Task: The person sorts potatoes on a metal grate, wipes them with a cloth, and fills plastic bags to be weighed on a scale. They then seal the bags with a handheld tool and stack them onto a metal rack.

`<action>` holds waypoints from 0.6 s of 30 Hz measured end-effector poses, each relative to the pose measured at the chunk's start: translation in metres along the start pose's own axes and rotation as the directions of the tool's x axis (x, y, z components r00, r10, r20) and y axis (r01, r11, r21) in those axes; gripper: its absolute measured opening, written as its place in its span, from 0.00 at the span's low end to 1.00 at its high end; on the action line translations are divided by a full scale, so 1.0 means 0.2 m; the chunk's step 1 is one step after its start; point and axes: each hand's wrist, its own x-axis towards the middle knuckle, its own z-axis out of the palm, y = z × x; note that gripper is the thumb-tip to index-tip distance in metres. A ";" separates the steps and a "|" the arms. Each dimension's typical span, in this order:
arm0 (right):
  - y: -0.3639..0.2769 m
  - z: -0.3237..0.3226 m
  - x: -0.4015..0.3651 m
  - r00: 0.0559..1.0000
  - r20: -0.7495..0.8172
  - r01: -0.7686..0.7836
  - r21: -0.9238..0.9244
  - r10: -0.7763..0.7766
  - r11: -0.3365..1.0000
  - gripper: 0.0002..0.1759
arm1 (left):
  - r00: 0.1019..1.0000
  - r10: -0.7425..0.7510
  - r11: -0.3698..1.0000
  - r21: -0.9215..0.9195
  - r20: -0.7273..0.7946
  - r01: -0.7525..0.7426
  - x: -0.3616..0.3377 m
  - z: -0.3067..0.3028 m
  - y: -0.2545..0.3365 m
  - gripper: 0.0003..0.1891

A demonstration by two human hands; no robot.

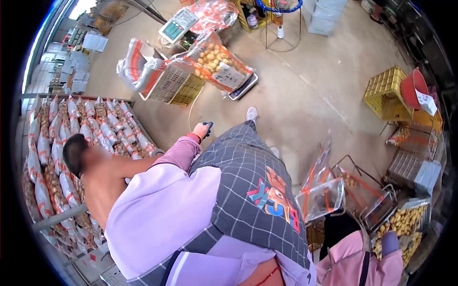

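Note:
My left hand (202,128) is at the end of a mauve sleeve, in front of my checked apron (248,190). Its fingers are wrapped round a small dark blue object (208,127) whose kind I cannot make out. My right hand is out of view. Ahead of me, an open clear bag with orange stripes (217,62) holds round yellow-brown produce that looks like potatoes. The bag stands on a low platform scale (244,86), with a display (178,25) behind it. Neither is touched by my left hand.
At left, a person (105,176) leans beside stacked filled bags (62,143). Plastic crates (176,86) with folded bags stand ahead. At lower right, another person (358,257) is beside a produce bin (405,224) and bag frames. A yellow crate (384,93) and red bucket (414,88) are right.

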 end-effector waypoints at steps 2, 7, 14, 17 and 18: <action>0.04 0.05 0.01 0.991 0.130 0.030 0.064 -0.038 0.998 0.18 | 0.996 0.086 0.995 0.047 0.026 -0.087 0.04 -0.08 0.11 0.21; -0.09 -0.06 0.22 0.977 0.213 -0.020 0.123 -0.006 0.992 0.17 | 0.962 0.274 0.918 0.299 -0.003 -0.261 0.07 -0.26 0.28 0.22; -0.57 -0.38 0.64 0.974 0.206 -0.147 0.236 0.098 0.961 0.16 | 0.645 0.623 0.782 0.370 -0.443 -0.501 0.67 -0.66 0.76 0.26; -0.87 -0.53 0.77 0.968 0.208 -0.196 0.297 0.137 0.935 0.16 | 0.577 0.730 0.677 0.503 -0.366 -0.538 1.03 -0.79 1.23 0.29; -0.98 -0.58 0.81 0.967 0.211 -0.207 0.328 0.142 0.922 0.16 | 0.711 0.633 0.679 0.659 -0.305 -0.322 1.25 -0.75 1.30 0.33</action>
